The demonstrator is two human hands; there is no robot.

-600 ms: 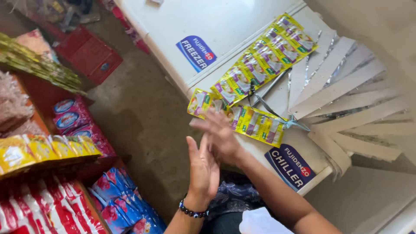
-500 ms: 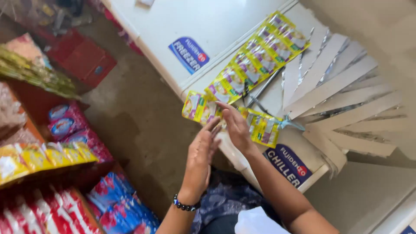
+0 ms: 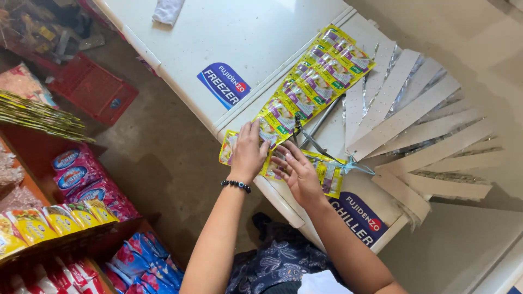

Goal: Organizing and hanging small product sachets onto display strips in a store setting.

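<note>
A long strip of yellow sachets (image 3: 313, 76) lies diagonally across the white chest freezer lid (image 3: 245, 38). My left hand (image 3: 248, 152), with a black bead bracelet at the wrist, lies flat on the strip's near end at the lid's front edge. My right hand (image 3: 297, 171) rests beside it with fingers spread on another short strip of yellow sachets (image 3: 327, 174). A pair of scissors (image 3: 321, 149) with light blue handles lies just right of my hands. Neither hand grips anything.
A fan of white cardboard strips (image 3: 419, 125) with silvery backing covers the lid's right part. A white cloth (image 3: 166, 11) lies at the far edge. A red crate (image 3: 92, 87) stands on the floor. Shelves at left hold blue, pink and yellow packets (image 3: 81, 179).
Both hands moved from the air in front of the freezer onto the sachet strips. The camera view shifted, so the freezer now sits more central.
</note>
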